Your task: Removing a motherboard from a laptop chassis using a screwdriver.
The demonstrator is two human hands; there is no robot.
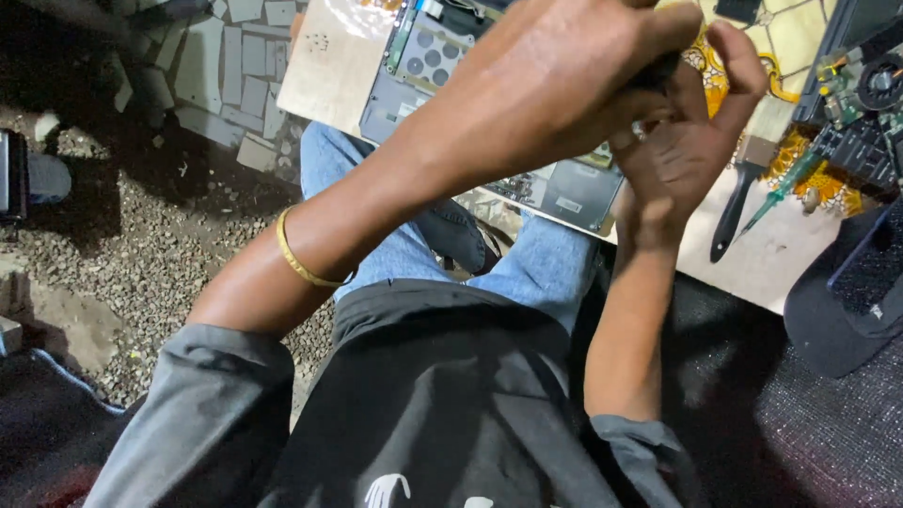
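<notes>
My left hand [555, 75] and my right hand [682, 141] meet above an opened grey laptop base [564, 193] that lies on a pale wooden board [324, 66]. Both hands close around a small dark object [658, 71], which is mostly hidden between the fingers, so I cannot tell what it is. A thin gold bangle [296, 259] circles my left wrist. My knees in blue jeans [546, 268] show under the board.
To the right on the board lie a black-handled tool [732, 221] and a green screwdriver [781, 193]. A circuit board with a fan [870, 89] sits at the far right on a patterned cloth. Gravel ground [141, 254] and broken tiles [226, 75] lie to the left.
</notes>
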